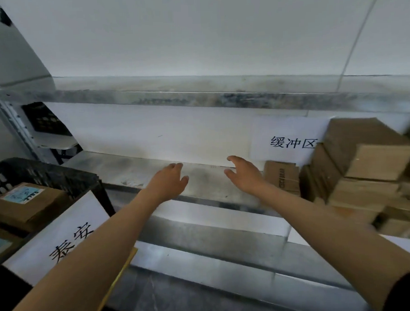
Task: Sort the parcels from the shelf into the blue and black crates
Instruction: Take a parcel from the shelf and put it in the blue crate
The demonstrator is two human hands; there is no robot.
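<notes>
A grey metal shelf board (pixel 120 166) runs across the view at hand level, dusty and smudged. Another grey metal board (pixel 196 94) runs above it and a lower metal ledge (pixel 227 255) below, all set against a plain white wall (pixel 170 39).

At the far left stands a black perforated plastic crate (pixel 35 167). Inside it lies a brown cardboard parcel (pixel 30 205) bearing a pale blue label (pixel 22 195). A white paper sign with black characters (pixel 68 231) hangs on the crate's near side.

The left hand (pixel 168 182) reaches out over the bare middle of the shelf board, palm down, its fingers loosely together and slightly bent, the thumb set apart. It holds nothing. The right hand (pixel 244 174) is level with it and a little apart, fingers gently curved, thumb spread, also holding nothing. Whether either hand touches the metal cannot be told.

Just beside the right hand stands a small brown cardboard box (pixel 281 175) on edge. Above it, a white paper notice with black characters (pixel 290 137) is fixed to the wall. Further right, a blurred stack of brown cardboard parcels (pixel 364 167) fills the shelf's right end, up nearly to the board above.

The shelf board between the crate and the small box lies bare beneath both hands.
</notes>
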